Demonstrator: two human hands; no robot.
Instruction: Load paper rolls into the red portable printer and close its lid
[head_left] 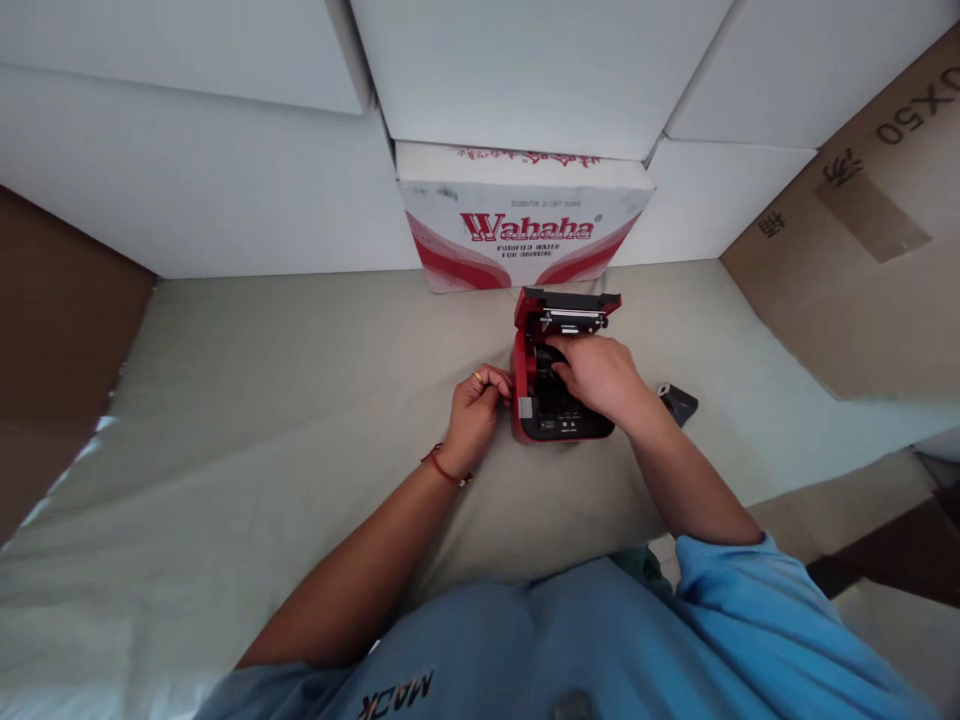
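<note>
A red and black label printer [568, 425] sits on the cloth-covered surface with its lid [570, 302] raised at the back. My right hand [600, 372] reaches into its open bay from the right. Thumb and fingers close around a dark, roll-like part [546, 357] inside, and the hand hides much of the bay. My left hand [480, 405] rests by the printer's left side, fingers curled together against the red casing. Whether they pinch anything is hidden. Right of the printer, partly behind my right forearm, lies a small black roll [677, 403] with a pale core end.
A white and red Wahaha water carton [532, 235] stands behind the printer against white boxes [517, 75]. A brown cardboard box [862, 230] stands at the right. A brown panel [60, 350] borders the left. The beige cloth [262, 420] has soft wrinkles.
</note>
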